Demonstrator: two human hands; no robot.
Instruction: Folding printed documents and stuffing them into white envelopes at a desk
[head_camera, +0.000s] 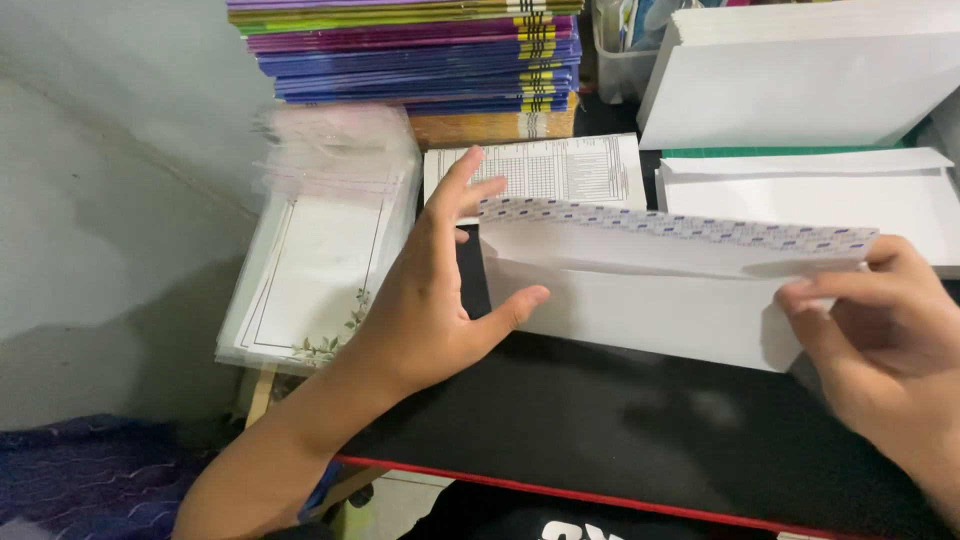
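1. The black desk mat (600, 430) with a red front edge lies under both my hands; it is smooth and dull.
2. Beyond my right hand a thick stack of white envelopes (800, 85) sits flat, and nearer to it another white envelope (800, 195) lies with its flap open.
3. Beyond my left hand rises a pile of thin glossy notebooks (420, 55) in purple, blue and green covers.
4. Left of my left hand a stack of clear plastic sleeves (320, 250) holds white sheets with a thin border line and a leaf print in the corner.
5. Between my hands is the long white envelope (650, 300), flap lifted, showing a blue patterned lining strip along its edge. I cannot see anything inside it.
6. My right hand (880, 330) pinches the envelope's right end between thumb and fingers.
7. My left hand (430, 290) is spread, fingers up, thumb tip touching the envelope's left edge.
8. Just past my left fingertips lies a printed sheet with a table grid (560, 170).
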